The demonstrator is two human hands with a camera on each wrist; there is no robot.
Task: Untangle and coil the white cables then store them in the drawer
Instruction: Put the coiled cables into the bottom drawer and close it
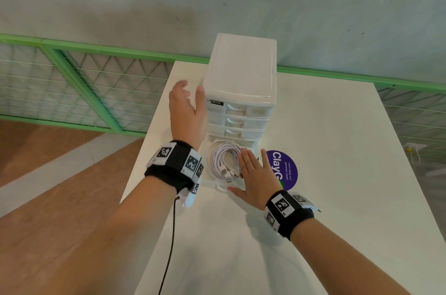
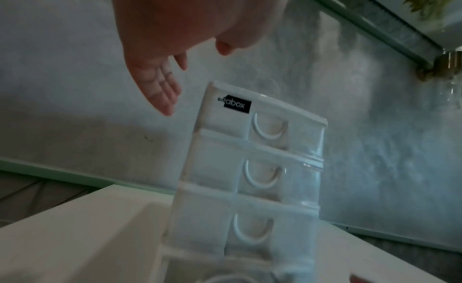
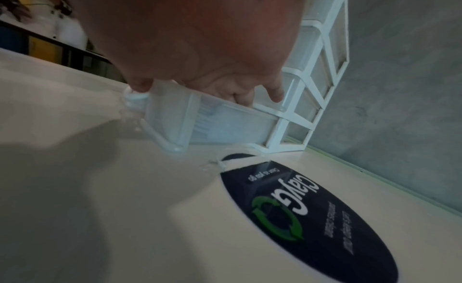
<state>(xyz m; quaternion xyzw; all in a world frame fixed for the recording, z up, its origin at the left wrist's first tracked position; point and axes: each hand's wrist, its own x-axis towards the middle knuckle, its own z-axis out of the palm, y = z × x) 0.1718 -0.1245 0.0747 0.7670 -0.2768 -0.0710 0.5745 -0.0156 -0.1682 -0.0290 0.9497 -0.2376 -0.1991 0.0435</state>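
"gabox" on drawer unit (image 2: 250, 158), "Clay" on round sticker (image 1: 287, 166)

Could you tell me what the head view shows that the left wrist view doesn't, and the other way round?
Only the head view shows the coiled white cables lying in the pulled-out bottom drawer, the right hand flat over that drawer's front right corner, and the round purple sticker. Only the left wrist view shows the left hand from the palm side, with fingers straight and clear of the unit in that picture. Both show the white drawer unit, its three shut upper drawers and its black label.
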